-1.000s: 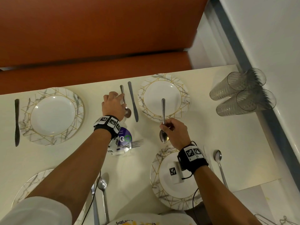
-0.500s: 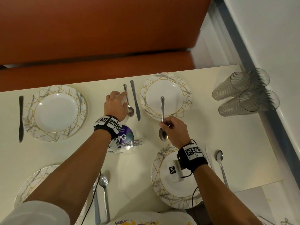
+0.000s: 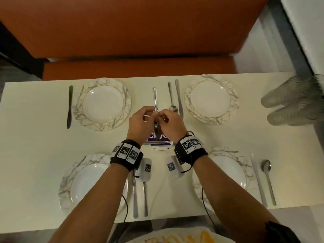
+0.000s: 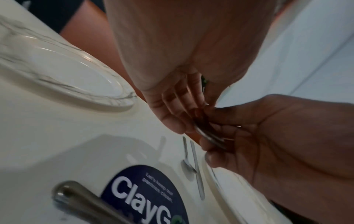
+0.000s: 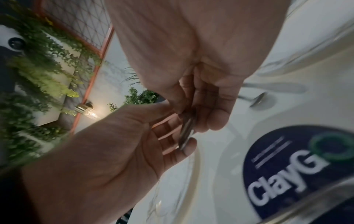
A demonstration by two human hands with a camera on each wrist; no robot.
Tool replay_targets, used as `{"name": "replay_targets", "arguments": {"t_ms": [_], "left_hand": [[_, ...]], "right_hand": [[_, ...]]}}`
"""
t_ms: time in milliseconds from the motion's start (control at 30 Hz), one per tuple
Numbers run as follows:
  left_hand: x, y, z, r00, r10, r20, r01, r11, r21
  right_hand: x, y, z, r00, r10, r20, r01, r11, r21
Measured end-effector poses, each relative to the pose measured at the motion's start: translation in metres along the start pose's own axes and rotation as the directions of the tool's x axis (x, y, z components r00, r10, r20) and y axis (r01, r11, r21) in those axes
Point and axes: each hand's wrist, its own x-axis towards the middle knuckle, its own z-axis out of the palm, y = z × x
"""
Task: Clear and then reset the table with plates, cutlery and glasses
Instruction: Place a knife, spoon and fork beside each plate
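Observation:
Over the middle of the cream table, both hands meet on one steel spoon. Its handle points away from me and its bowl hangs toward me. My left hand pinches the stem from the left, and my right hand pinches it from the right. The left wrist view shows the spoon between both sets of fingers, as does the right wrist view of the spoon. Marbled plates lie at the far left, far right, near left and near right.
A spoon and knife lie left of the far right plate. A dark knife lies at the far left. More cutlery lies near me. Ribbed glasses lie stacked at the right edge. A blue ClayGo sign sits under my hands.
My left hand let go of the spoon beside the far right plate and came back to the centre. It now pinches the spoon that my right hand carried leftward.

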Motion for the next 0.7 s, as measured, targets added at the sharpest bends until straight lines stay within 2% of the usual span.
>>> {"name": "replay_targets", "arguments": {"t_ms": [133,400,567,700], "left_hand": [[-0.008,-0.030,-0.064,0.992,-0.098,-0.073,0.086,0.983,-0.163],[-0.006,-0.084,-0.212,0.988,-0.099,-0.122,0.061,0.958,-0.279],[0.032,-0.130,-0.288,0.967,-0.167,-0.194,0.140,0.979,-0.146],[0.063,-0.159,-0.313,0.937,-0.259,-0.235,0.279,0.959,0.056]], "right_hand": [[-0.012,-0.041,0.055,1.000,-0.015,0.005,0.015,0.999,0.034],[-0.043,-0.112,0.169,0.996,0.074,0.056,-0.085,0.970,0.229],[-0.053,-0.126,0.213,0.989,0.111,0.102,-0.131,0.968,0.216],[-0.057,-0.115,0.218,0.984,0.143,0.102,-0.159,0.973,0.168]]}}
